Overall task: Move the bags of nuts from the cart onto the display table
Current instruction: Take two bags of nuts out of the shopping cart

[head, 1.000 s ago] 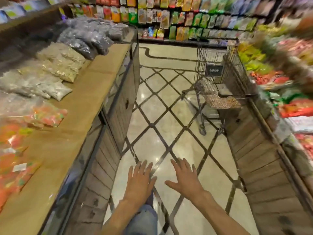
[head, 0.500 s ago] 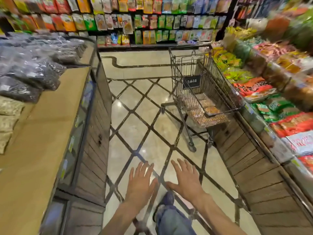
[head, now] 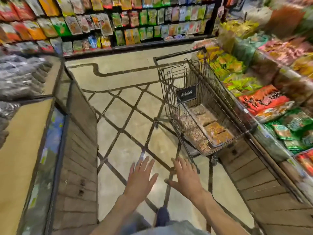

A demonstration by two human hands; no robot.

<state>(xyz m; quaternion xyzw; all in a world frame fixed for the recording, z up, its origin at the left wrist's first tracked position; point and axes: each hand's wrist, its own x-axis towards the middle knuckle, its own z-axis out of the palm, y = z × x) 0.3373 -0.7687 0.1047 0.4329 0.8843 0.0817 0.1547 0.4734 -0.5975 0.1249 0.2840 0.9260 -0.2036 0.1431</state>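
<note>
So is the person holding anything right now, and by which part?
Nothing. The left hand and right hand are open and empty; the nut bags lie in the cart.

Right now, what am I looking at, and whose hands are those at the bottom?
The picture comes from a camera worn on a person's head, looking forward and down. So the left hand and right hand belong to that person. Both are spread open over the floor and have no grip on anything. Ahead to the right stands a wire shopping cart with bags of nuts lying in its bottom. On the left is a wooden display table with dark bags piled at its far end. Shelves of colourful snack packets line the back wall.
</note>
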